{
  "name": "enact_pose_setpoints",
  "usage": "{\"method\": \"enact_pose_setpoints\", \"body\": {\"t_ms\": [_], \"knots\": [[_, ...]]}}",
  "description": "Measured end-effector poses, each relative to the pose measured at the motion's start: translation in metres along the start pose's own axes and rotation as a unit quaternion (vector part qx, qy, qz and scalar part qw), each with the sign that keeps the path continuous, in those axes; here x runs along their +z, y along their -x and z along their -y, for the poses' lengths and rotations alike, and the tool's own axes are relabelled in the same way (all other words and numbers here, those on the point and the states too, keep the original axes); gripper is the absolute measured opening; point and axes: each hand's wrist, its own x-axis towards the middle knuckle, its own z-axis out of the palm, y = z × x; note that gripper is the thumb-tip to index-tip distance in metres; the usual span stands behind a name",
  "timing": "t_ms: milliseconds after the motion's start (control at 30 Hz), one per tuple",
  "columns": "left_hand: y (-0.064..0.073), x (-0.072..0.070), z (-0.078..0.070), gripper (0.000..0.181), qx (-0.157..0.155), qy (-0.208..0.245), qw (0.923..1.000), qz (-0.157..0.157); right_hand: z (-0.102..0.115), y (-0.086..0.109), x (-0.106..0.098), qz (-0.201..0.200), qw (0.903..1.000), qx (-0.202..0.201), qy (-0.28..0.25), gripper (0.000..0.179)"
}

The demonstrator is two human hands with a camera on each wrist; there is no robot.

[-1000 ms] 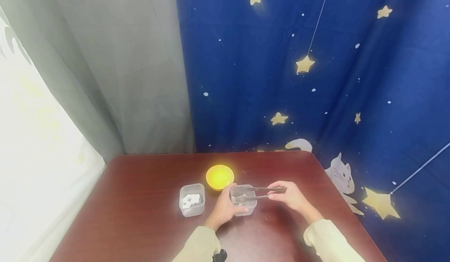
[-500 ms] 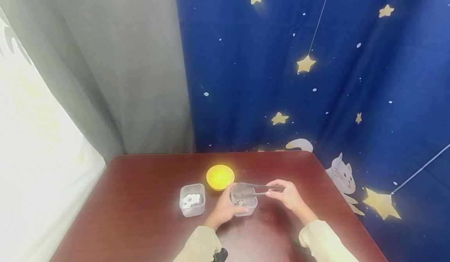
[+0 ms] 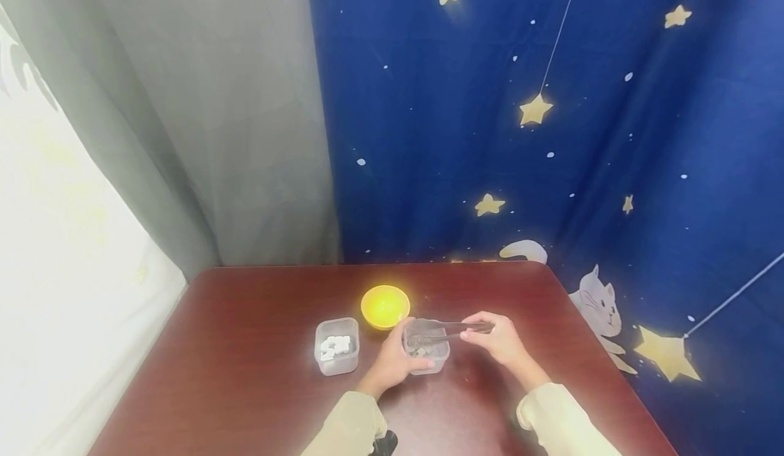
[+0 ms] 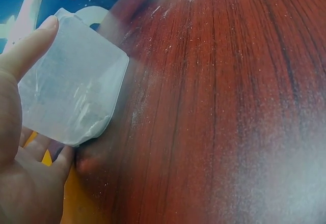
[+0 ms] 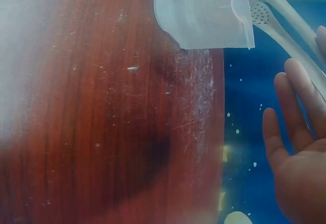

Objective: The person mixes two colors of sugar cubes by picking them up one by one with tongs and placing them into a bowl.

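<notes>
My left hand point(image 3: 390, 361) grips a clear plastic container point(image 3: 436, 366) from its left side, thumb along the near wall. Several small pale grey pieces point(image 3: 420, 352) lie in the bottom; their kind is too small to tell. In my right hand point(image 3: 505, 339) I hold metal tongs point(image 3: 454, 325) by the closed end, and their tips reach over the container from the right. The right wrist view shows perforated, spoon-like tips point(image 5: 261, 16) just beyond the container's rim. Whether anything sits between them cannot be made out.
Left of my left hand stands a second clear container point(image 3: 338, 367) with several white pieces point(image 3: 337, 346). A yellow bowl point(image 3: 384, 306) is behind, close to my left fingers. The reddish-brown table point(image 3: 257, 374) ends at grey and blue curtains point(image 3: 422, 136).
The tong arms have come closer together and their tips have risen slightly from the pale pieces. My right hand has shifted a little left. My left hand stays on the container.
</notes>
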Motion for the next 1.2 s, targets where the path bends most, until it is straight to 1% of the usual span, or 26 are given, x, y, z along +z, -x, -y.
{"method": "enact_pose_setpoints", "body": {"t_ms": [133, 200, 367, 500, 600, 733, 833, 933, 1200], "knots": [[0.001, -0.001, -0.001, 0.098, -0.003, -0.007, 1.0, 0.001, 0.002, -0.003, 0.003, -0.006, 0.9996, -0.006, 0.025, 0.03], [0.0, -0.001, -0.001, 0.098, -0.004, -0.006, 1.0, 0.003, 0.004, -0.004, 0.004, -0.004, 0.9996, -0.009, 0.027, 0.03], [0.0, -0.002, -0.001, 0.097, 0.0, 0.0, 1.0, -0.001, 0.007, -0.007, 0.007, 0.016, 0.9996, -0.015, 0.02, 0.031], [0.0, -0.002, -0.001, 0.097, 0.0, -0.002, 1.0, -0.005, 0.007, -0.008, 0.009, 0.027, 0.9991, -0.019, 0.026, 0.028], [0.0, -0.001, -0.001, 0.098, -0.004, 0.0, 1.0, -0.002, 0.007, -0.008, 0.01, 0.034, 0.9983, -0.025, 0.04, 0.026], [0.001, 0.001, 0.0, 0.098, 0.001, 0.006, 1.0, -0.003, 0.006, -0.007, 0.011, 0.041, 0.997, -0.031, 0.058, 0.026], [0.002, 0.002, 0.0, 0.098, 0.01, 0.012, 0.9999, -0.003, 0.005, -0.008, 0.014, 0.044, 0.9964, -0.034, 0.065, 0.025], [0.002, 0.001, -0.001, 0.098, 0.013, 0.014, 0.9998, -0.003, 0.003, -0.009, 0.015, 0.046, 0.996, -0.033, 0.069, 0.023], [0.003, 0.001, -0.001, 0.097, 0.019, 0.012, 0.9997, -0.004, 0.001, -0.011, 0.018, 0.039, 0.9957, -0.034, 0.077, 0.019]]}}
